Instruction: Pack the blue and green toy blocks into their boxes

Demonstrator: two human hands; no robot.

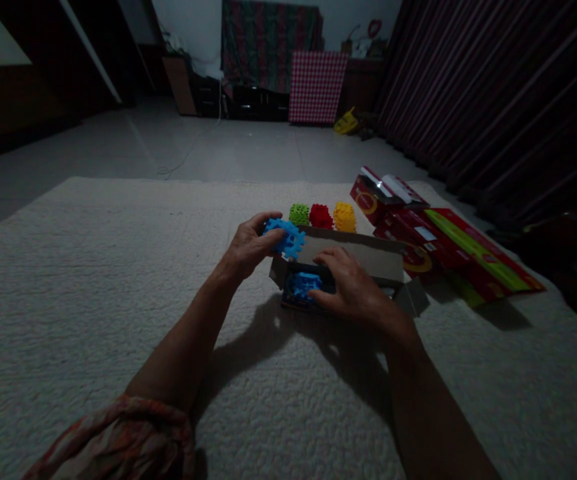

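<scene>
My left hand [245,248] is closed on blue toothed plastic gears [292,241], held just above the left end of an open cardboard box [373,257]. More blue gears [303,285] lie inside that box. Over the box opening, my right hand [355,285] has its thumb and fingers apart, the thumb tip at the edge of the blue gears inside. Whether the thumb touches them I cannot tell. Behind the raised flap stand green gears [299,214], red gears [321,217] and yellow gears [345,217], grouped by colour.
Red cartons [418,233] with a yellow-green panel lie to the right of the box. Everything rests on a pale quilted mat [118,280]. Dark pleated curtains [493,100] hang at the right. Across the tiled floor [258,147] stands a low dark cabinet [253,100].
</scene>
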